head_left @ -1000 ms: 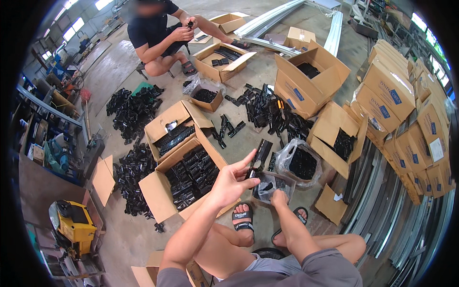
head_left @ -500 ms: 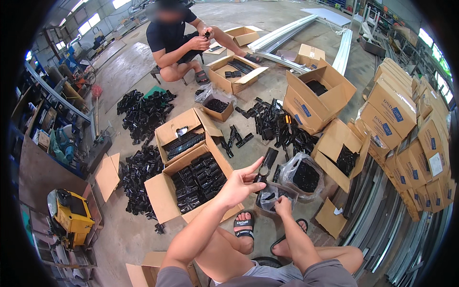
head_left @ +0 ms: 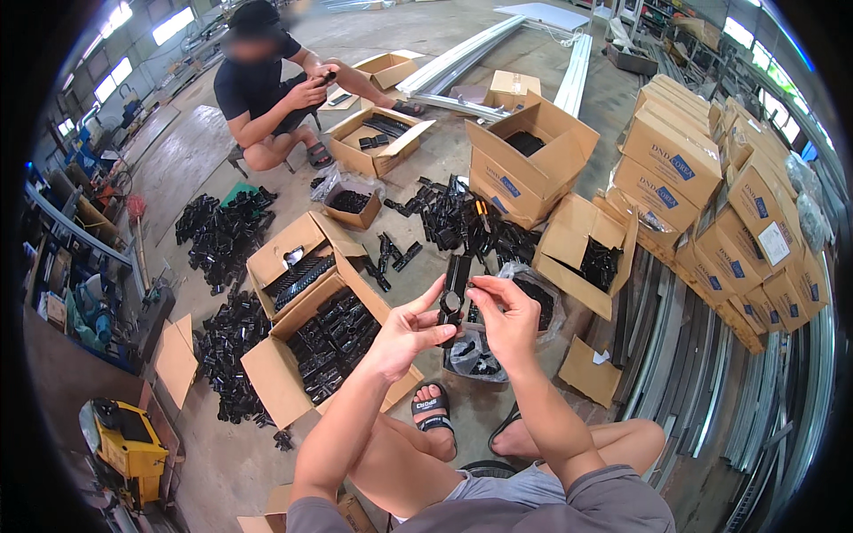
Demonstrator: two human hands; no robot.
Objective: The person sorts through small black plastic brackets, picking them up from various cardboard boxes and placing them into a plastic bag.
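My left hand [head_left: 410, 330] grips a glossy black bracket-like part [head_left: 456, 282] with a round opening at its middle, held upright in front of me. At the part's right side, my right hand [head_left: 511, 313] has thumb and fingertips pinched together. Whatever sits in that pinch is too small to make out. Just beneath both hands stands a plastic-lined box [head_left: 480, 366] of small black pieces. Beyond the right hand is a clear plastic bag [head_left: 558, 311] of black pieces, partly hidden by the hand.
An open carton [head_left: 267, 369] of stacked black parts stands to the left, beside loose piles [head_left: 227, 333]. Another carton [head_left: 569, 235] is at right. A co-worker [head_left: 258, 89] sits at far left holding a black part. Stacked cartons [head_left: 671, 169] and metal profiles [head_left: 693, 400] line the right.
My right hand has risen out of the plastic-lined box to the black part in my left hand. The whole view has shifted, with the surroundings now further left.
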